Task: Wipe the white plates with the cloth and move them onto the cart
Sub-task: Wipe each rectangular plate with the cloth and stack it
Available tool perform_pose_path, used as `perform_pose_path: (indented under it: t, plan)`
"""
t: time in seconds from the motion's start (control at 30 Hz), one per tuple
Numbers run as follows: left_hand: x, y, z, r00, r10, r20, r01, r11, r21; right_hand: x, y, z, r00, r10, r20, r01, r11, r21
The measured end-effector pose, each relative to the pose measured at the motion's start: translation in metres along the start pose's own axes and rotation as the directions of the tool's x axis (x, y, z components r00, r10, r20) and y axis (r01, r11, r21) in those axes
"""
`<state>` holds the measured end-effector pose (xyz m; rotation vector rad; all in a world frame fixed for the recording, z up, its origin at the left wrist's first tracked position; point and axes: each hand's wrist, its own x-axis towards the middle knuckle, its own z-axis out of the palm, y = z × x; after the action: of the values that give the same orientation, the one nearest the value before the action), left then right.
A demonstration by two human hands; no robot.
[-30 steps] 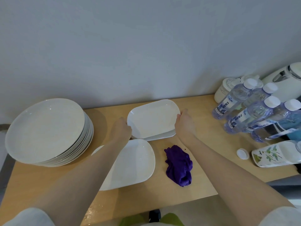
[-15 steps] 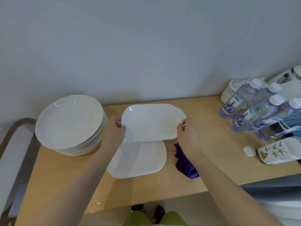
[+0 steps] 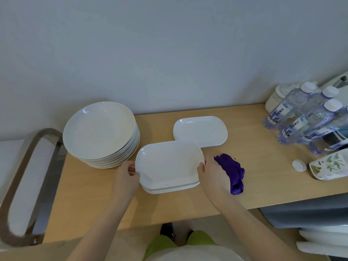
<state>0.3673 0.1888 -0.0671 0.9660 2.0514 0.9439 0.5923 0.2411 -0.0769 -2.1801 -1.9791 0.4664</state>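
My wooden worktop [image 3: 188, 208] runs along a plain grey wall [image 3: 169, 53]. My left hand [image 3: 126, 178] and right hand [image 3: 211, 176] each clasp an end of the rectangular white plate [image 3: 167, 163], which sits on another plate beside the purple cloth [image 3: 232, 172]. The cart [image 3: 22, 185] is cut off at left.

A plain pale grey wall [image 3: 169, 49] backs the light wooden surface [image 3: 90, 200] under soft, even light; beige floor [image 3: 131, 240] below.
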Motion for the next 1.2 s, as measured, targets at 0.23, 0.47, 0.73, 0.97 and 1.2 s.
perform_pose_path:
  t: [0.23, 0.47, 0.73, 0.97, 1.2]
  plan:
    - [0.001, -0.007, 0.001, 0.999, -0.017, 0.05, 0.017, 1.0, -0.001, -0.005, -0.007, -0.007, 0.979, -0.118, 0.165, 0.179, 0.886, -0.427]
    - [0.004, -0.007, 0.004, 0.996, -0.019, 0.082, 0.018, 1.0, 0.011, -0.003, -0.005, -0.004, 0.994, -0.021, 0.108, 0.041, 0.981, -0.188]
    - [0.003, -0.011, 0.007, 0.997, -0.036, 0.073, 0.037, 0.999, -0.016, 0.012, 0.018, -0.01, 0.997, -0.016, -0.082, -0.008, 0.956, -0.293]
    - [0.001, -0.016, 0.015, 0.999, -0.027, 0.036, 0.029, 0.998, -0.053, 0.015, 0.063, 0.005, 0.997, -0.005, 0.072, 0.034, 0.909, -0.414]
    - [0.007, -0.019, 0.02, 0.999, -0.035, 0.039, 0.036, 0.999, -0.031, 0.019, 0.064, 0.001, 0.986, 0.166, 0.028, -0.169, 0.972, 0.163]
